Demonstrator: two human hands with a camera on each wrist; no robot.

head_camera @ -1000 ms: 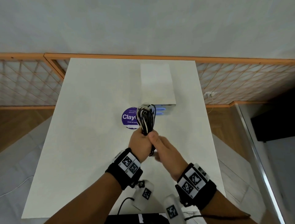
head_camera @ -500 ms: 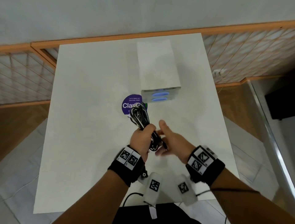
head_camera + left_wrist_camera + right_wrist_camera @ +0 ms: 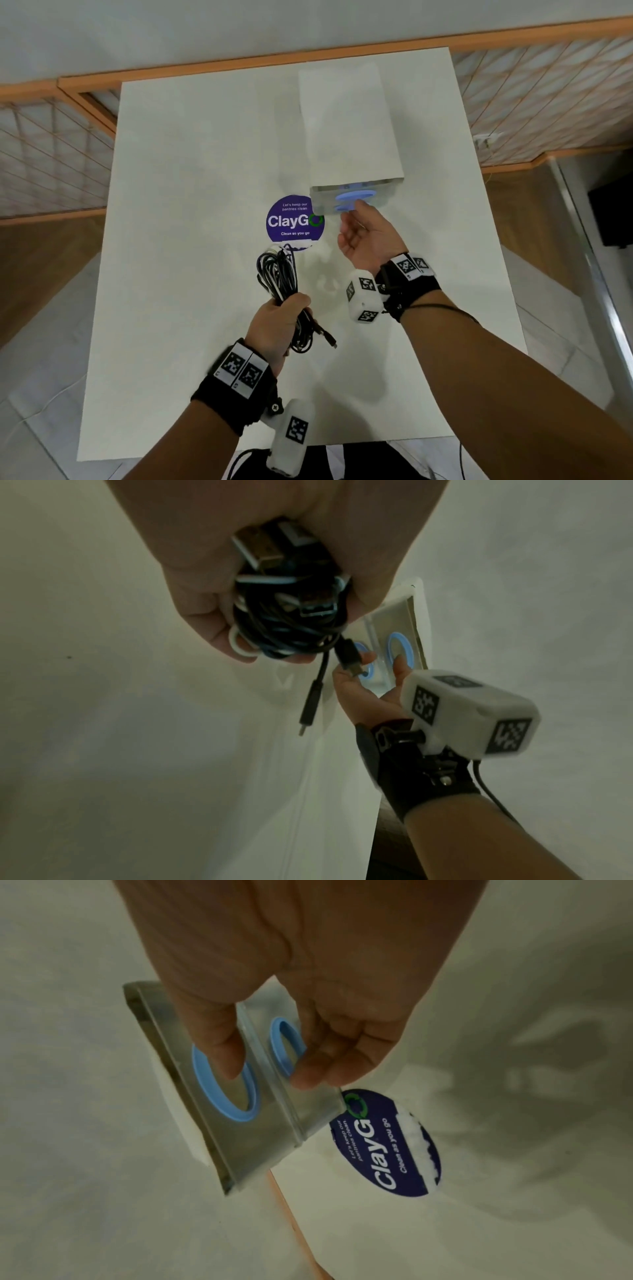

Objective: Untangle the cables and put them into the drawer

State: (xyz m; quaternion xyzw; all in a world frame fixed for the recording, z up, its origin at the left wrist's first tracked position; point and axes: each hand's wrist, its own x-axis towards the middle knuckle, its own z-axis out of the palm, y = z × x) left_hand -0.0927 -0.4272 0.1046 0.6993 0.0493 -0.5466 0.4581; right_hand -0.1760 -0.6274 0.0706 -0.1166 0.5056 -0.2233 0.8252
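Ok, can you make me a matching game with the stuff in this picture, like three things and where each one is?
Things:
1. cable bundle
2. blue ring handle
3. round purple sticker

Places:
A. stuck flat on the white table
B. on the front of the small drawer box, by the right hand fingertips
C. gripped in the left hand

Pairs: 1-C, 2-B, 3-A

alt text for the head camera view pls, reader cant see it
Over a white table, the left hand grips a bundle of black and white cables while the right hand reaches its fingertips to the blue ring handles of a small white drawer unit. A purple ClayGo sticker lies between.
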